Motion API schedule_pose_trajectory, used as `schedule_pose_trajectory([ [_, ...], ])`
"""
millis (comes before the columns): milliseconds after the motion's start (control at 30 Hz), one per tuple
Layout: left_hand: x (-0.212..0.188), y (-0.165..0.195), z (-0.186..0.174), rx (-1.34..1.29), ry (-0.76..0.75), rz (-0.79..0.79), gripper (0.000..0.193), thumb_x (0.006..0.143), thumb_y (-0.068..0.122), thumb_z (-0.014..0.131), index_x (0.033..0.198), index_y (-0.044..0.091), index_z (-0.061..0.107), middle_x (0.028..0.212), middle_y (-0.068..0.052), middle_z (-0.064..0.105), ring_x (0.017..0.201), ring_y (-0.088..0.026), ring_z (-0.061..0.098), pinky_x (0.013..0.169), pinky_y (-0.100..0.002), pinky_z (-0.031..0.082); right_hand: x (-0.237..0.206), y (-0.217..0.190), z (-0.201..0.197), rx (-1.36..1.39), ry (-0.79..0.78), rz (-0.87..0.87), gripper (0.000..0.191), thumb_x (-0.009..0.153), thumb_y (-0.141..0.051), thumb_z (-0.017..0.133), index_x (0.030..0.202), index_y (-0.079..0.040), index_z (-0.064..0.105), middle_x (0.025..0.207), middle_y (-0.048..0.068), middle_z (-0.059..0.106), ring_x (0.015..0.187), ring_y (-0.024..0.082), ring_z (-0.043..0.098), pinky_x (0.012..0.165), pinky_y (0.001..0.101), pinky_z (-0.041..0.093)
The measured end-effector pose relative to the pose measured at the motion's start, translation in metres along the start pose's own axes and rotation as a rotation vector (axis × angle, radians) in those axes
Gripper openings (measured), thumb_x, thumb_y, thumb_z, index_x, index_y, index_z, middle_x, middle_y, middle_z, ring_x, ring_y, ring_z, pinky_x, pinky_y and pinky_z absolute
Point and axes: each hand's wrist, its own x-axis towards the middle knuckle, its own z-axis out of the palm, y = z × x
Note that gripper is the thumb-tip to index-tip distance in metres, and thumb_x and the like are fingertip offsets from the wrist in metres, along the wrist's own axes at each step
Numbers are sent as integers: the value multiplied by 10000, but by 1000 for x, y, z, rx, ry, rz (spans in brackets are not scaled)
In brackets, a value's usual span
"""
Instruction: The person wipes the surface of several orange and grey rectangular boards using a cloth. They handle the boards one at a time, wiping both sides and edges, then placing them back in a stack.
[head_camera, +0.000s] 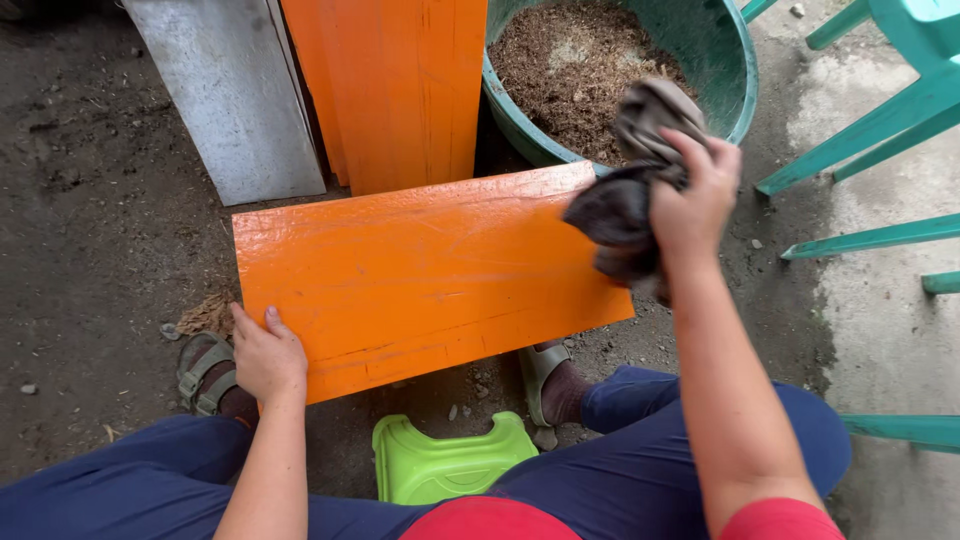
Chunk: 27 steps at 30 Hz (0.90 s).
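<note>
A glossy orange-painted board (420, 275) lies flat and slightly tilted in front of my knees. My left hand (265, 352) grips its near left corner, thumb on top. My right hand (692, 205) is shut on a crumpled dark grey rag (630, 190), held just past the board's right end, above the ground. More orange boards (400, 90) lean upright behind it.
A green basin (715, 50) filled with brown sawdust stands at the back right. A grey plank (235, 95) leans at the back left. Teal chair legs (880, 130) occupy the right side. A lime green stool (445, 462) sits between my legs on dirt ground.
</note>
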Motion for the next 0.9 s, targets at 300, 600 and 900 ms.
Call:
schedule_pose_trajectory([
  [300, -5, 0, -5, 16, 72, 51, 553, 1100, 373, 514, 1522, 19, 475, 1337, -219, 654, 1092, -425, 663, 805, -541, 545, -70, -212, 126, 515, 64, -158, 688, 797, 70, 601, 1406, -251, 607, 1409, 149, 500, 1320, 366, 491, 1179, 441, 401],
  [600, -16, -13, -10, 73, 55, 46, 602, 982, 245, 586, 1547, 58, 496, 1286, -224, 676, 1021, -443, 673, 801, -544, 538, -225, -239, 148, 71, -815, -332, 812, 625, -471, 849, 1384, -326, 601, 1625, 233, 281, 1446, 608, 235, 1040, 879, 145],
  [900, -18, -16, -19, 36, 66, 61, 487, 1121, 329, 555, 1503, 30, 520, 1298, -234, 662, 1069, -447, 656, 833, -542, 527, -144, -144, 179, -156, -529, -197, 672, 624, -373, 874, 1262, -419, 671, 1576, 112, 410, 1421, 480, 398, 1042, 791, 317],
])
